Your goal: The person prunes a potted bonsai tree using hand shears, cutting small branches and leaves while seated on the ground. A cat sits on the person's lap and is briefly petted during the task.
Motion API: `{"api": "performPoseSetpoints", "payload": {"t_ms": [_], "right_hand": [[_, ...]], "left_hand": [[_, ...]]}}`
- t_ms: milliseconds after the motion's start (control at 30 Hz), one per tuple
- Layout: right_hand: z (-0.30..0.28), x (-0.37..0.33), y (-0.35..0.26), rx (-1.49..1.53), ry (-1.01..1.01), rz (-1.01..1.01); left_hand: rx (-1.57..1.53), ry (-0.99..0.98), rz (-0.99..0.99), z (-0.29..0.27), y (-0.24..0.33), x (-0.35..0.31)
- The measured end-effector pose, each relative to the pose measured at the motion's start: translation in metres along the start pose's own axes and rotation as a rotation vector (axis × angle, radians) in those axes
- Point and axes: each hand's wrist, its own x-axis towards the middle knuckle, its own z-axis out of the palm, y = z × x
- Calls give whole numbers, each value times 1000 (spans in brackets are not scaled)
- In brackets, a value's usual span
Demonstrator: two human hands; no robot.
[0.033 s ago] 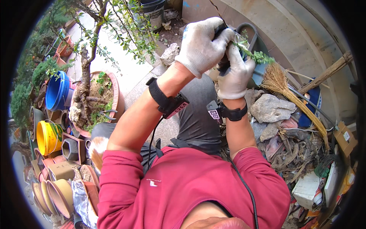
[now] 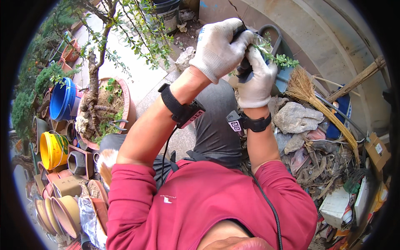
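Note:
Both my hands wear white knit gloves with dark palms and meet at the top centre. My left hand (image 2: 221,48) is closed, its thumb and fingers pinched together. A thin dark strand (image 2: 236,10), a twig or a wire, rises from its grip. Just to the right and a little nearer, my right hand (image 2: 259,79) is closed around the base of a leafy green sprig (image 2: 284,61), whose leaves stick out to the right. The fingers hide where strand and sprig run between the hands.
A small tree (image 2: 95,71) grows in a round pot (image 2: 127,98) at left, beside blue (image 2: 62,100) and yellow (image 2: 52,151) buckets and stacked pots. To the right lie a straw broom (image 2: 304,85), a grey dustpan (image 2: 283,46), rocks (image 2: 298,118) and dry debris.
Both hands have shifted very slightly left. The sprig has turned a little, so its leaves show more spread out and its tip sits slightly higher.

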Motion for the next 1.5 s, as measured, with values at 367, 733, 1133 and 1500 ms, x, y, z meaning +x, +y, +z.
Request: {"api": "performPoseSetpoints", "payload": {"t_ms": [367, 733, 1133, 1500], "right_hand": [[-11, -14, -33, 861, -284, 842], [-67, 23, -45, -148, -80, -111], [-47, 27, -12, -233, -183, -227], [-48, 34, -15, -187, -260, -167]], "left_hand": [[-45, -85, -119, -9, -16, -1], [-49, -119, -102, -9, -13, -2], [-23, -164, -99, -14, -11, -4], [2, -186, -90, -17, -14, -5]]}}
